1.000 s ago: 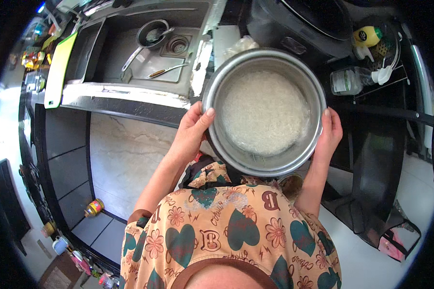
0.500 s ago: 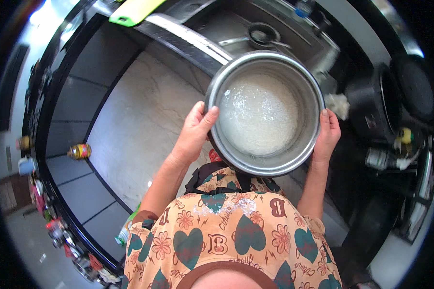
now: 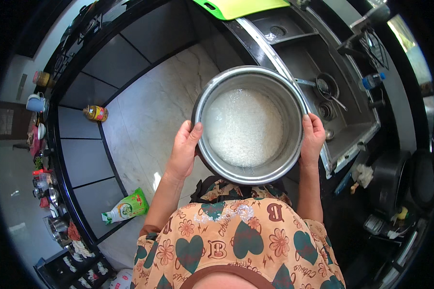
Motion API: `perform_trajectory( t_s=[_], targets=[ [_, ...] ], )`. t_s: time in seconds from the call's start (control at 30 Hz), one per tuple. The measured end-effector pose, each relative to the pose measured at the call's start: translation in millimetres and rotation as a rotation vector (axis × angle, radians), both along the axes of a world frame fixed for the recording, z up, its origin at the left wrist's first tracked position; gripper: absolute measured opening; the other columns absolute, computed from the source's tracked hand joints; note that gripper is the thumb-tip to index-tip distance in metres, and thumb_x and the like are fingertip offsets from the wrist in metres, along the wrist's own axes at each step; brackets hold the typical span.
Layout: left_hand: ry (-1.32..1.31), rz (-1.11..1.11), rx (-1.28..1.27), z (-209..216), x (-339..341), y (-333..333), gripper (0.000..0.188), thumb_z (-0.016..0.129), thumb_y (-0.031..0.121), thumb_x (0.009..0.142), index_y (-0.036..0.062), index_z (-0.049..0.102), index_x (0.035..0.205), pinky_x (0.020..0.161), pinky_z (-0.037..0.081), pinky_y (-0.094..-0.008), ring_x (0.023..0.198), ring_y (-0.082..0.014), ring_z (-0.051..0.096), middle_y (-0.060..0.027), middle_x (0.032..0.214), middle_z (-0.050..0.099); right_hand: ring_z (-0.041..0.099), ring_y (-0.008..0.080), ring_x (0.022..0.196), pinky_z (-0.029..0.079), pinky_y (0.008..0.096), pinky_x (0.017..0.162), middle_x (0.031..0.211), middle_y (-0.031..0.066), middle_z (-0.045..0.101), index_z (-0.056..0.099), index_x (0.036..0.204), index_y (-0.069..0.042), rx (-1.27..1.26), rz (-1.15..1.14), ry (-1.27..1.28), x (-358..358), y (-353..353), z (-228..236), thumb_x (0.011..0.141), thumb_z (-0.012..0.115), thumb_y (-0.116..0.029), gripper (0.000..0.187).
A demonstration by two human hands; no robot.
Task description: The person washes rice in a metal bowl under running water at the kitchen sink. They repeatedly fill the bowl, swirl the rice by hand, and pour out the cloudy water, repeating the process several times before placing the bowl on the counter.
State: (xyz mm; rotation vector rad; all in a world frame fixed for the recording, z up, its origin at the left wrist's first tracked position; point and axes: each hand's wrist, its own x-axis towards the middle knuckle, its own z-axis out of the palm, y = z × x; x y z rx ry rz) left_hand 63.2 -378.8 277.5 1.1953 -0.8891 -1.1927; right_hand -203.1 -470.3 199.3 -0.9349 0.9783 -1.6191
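A large round metal pot (image 3: 208,164) is held up in front of me, tilted slightly so its inside shows. White rice under water (image 3: 244,127) covers its bottom. My left hand (image 3: 184,148) grips the left rim, thumb over the edge and fingers underneath, mostly hidden. On the opposite rim my right hand (image 3: 313,138) is closed in the same way. The pot hangs over the floor, just left of the sink edge, not resting on the counter.
To the right lies a dark double sink (image 3: 348,124) holding a small black pan (image 3: 327,86). A green cutting board (image 3: 243,7) lies beyond it. A black cooker (image 3: 388,178) stands at the right. An oil bottle (image 3: 96,113) and a green-white bag (image 3: 130,207) are at the left.
My view has turned, so the sink now appears further right. With both hands on its rim, the pot has moved away from the sink toward the left, over the floor.
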Motion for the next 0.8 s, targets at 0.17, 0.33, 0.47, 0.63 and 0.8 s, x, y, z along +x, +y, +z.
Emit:
perform_trajectory(
  t_s=[0.17, 0.33, 0.47, 0.63, 0.8],
  targets=[
    [0.009, 0.02, 0.001, 23, -11, -9, 0.022, 0.051, 0.03, 0.091, 0.0081, 0.048, 0.091, 0.059, 0.042, -0.0188, 0.067, -0.0025, 0.049, 0.0028, 0.08, 0.053, 0.051, 0.0056, 0.071, 0.042, 0.0185, 0.063, 0.082, 0.0017, 0.057, 0.054, 0.097, 0.003, 0.004, 0.029, -0.052, -6, -1, 13, 0.089, 0.054, -0.014, 0.019],
    [0.011, 0.032, -0.013, 44, -25, -23, 0.02, 0.052, 0.028, 0.091, 0.0087, 0.047, 0.089, 0.063, 0.042, -0.0193, 0.07, -0.0026, 0.048, 0.0027, 0.082, 0.053, 0.051, 0.0057, 0.072, 0.042, 0.0185, 0.064, 0.082, 0.0016, 0.057, 0.054, 0.098, 0.003, -0.01, 0.008, 0.016, -21, -16, 45, 0.089, 0.055, -0.015, 0.02],
    [-0.012, -0.027, -0.003, 50, -24, -28, 0.018, 0.054, 0.023, 0.09, 0.0072, 0.048, 0.092, 0.07, 0.041, -0.0205, 0.077, -0.0039, 0.047, 0.0023, 0.085, 0.052, 0.05, 0.0055, 0.072, 0.042, 0.0183, 0.065, 0.082, 0.0018, 0.057, 0.054, 0.098, 0.003, -0.013, -0.064, 0.032, -25, -12, 51, 0.089, 0.054, -0.015, 0.021],
    [-0.086, -0.113, -0.057, 57, -45, -38, 0.019, 0.058, 0.019, 0.088, 0.0045, 0.047, 0.095, 0.074, 0.042, -0.0221, 0.081, -0.0055, 0.048, -0.0004, 0.089, 0.053, 0.05, 0.0049, 0.073, 0.042, 0.0189, 0.065, 0.083, 0.0012, 0.057, 0.055, 0.097, 0.003, -0.019, -0.14, 0.029, -39, -18, 42, 0.091, 0.052, -0.015, 0.019],
    [-0.066, -0.129, -0.074, 54, 26, -33, 0.018, 0.057, 0.014, 0.088, 0.0044, 0.046, 0.097, 0.077, 0.044, -0.0226, 0.084, -0.0064, 0.051, -0.0029, 0.094, 0.054, 0.05, 0.0047, 0.073, 0.042, 0.0183, 0.065, 0.083, 0.0006, 0.057, 0.055, 0.097, 0.003, -0.029, -0.139, 0.07, 33, -13, 39, 0.091, 0.052, -0.016, 0.02]
  ],
)
